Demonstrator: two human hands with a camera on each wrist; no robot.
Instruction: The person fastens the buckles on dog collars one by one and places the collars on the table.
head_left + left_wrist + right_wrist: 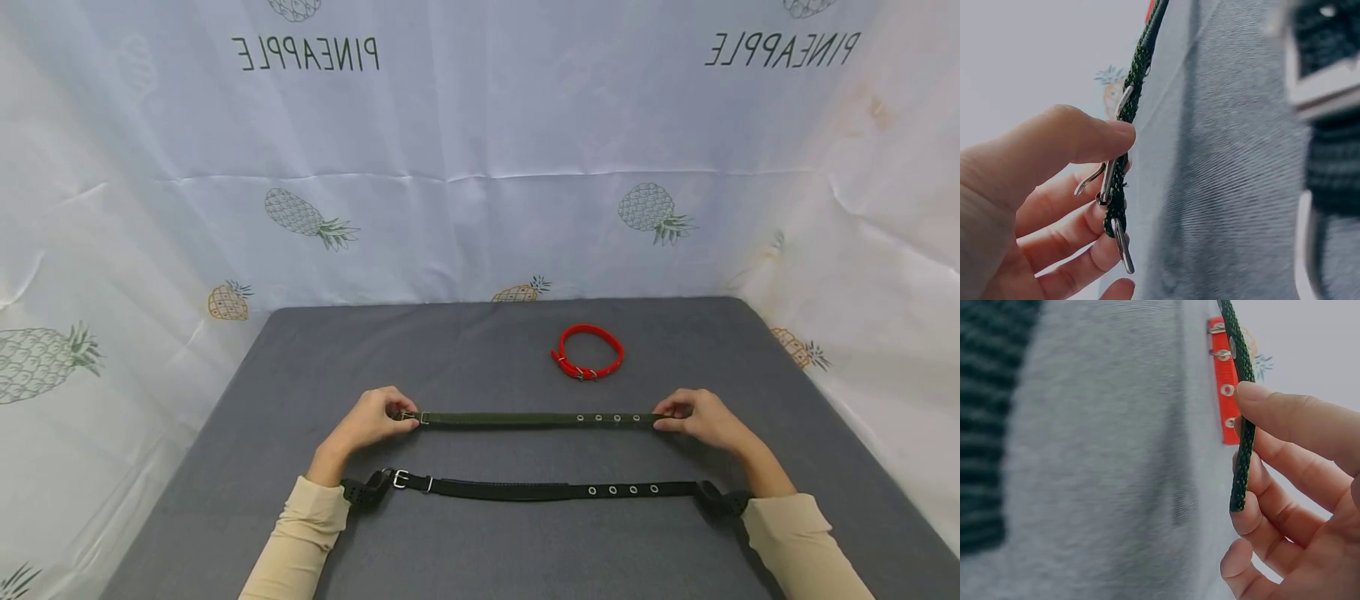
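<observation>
A dark green collar (502, 419) stretches straight between both hands. At its buckle end my left hand (375, 421) pinches it. The left wrist view shows the thumb over the metal buckle (1109, 180), with a metal ring (1122, 247) below it. My right hand (705, 419) pinches the other end, past a row of metal eyelets. In the right wrist view that plain tip (1239, 487) lies between thumb and fingers. Nearer me, a black collar (517, 492) lies laid out lengthwise on the table, roughly parallel to the green one.
A red collar (619, 352), closed into a loop, lies toward the back right of the grey table (465, 358). White cloth (480, 233) printed with pineapples hangs behind and along both sides. Black wrist devices (365, 492) hang close over the black collar's ends.
</observation>
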